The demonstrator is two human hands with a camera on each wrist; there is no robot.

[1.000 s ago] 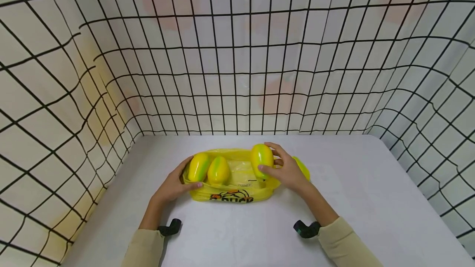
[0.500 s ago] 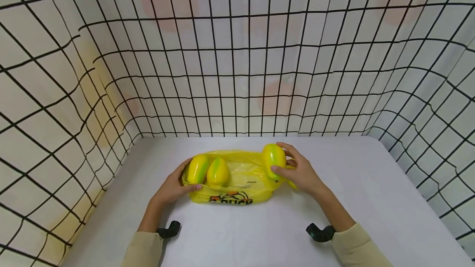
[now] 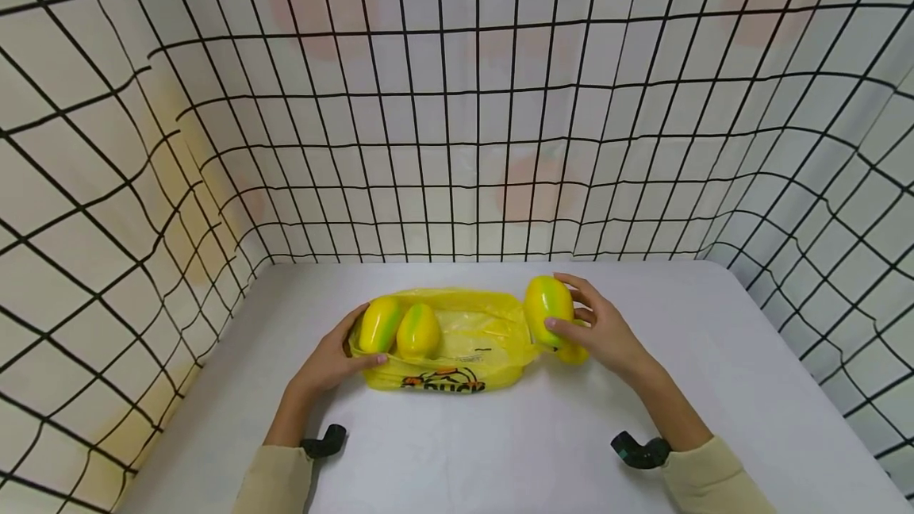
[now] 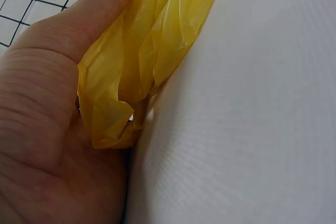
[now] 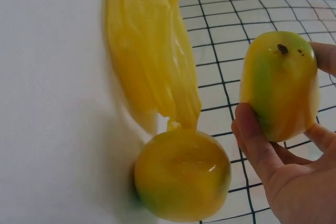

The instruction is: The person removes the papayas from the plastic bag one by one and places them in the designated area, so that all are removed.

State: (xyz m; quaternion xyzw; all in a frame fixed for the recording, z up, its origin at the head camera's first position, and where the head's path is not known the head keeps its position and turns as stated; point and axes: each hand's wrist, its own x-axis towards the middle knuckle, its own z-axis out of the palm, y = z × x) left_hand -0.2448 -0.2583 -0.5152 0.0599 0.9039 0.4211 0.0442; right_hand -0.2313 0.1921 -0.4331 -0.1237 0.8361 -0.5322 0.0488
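A yellow plastic bag (image 3: 493, 375) with a black duck print lies with its mouth spread. Two glossy yellow-green mangoes (image 3: 419, 331) sit at its left end. My left hand (image 3: 336, 355) grips that end, thumb over the front edge and fingers behind; the left wrist view shows the crumpled film (image 4: 163, 35) against the palm. Past the bag's right end, my right hand (image 3: 600, 331) holds another mango (image 3: 548, 306) in its fingertips, raised off the table. Below it one more mango (image 5: 182, 177) rests on the table beside the bag, partly hidden by the held one in the head view.
The table is covered in white cloth (image 3: 457, 450). A black wire grid (image 3: 478, 141) stands along the back and both sides, with white sheeting behind it. Black bands with camera mounts (image 3: 639, 450) sit at both wrists.
My right hand has carried its mango to the right, from over the bag to past its right end. The left hand stays on the bag, and the two mangoes inside lie as before.
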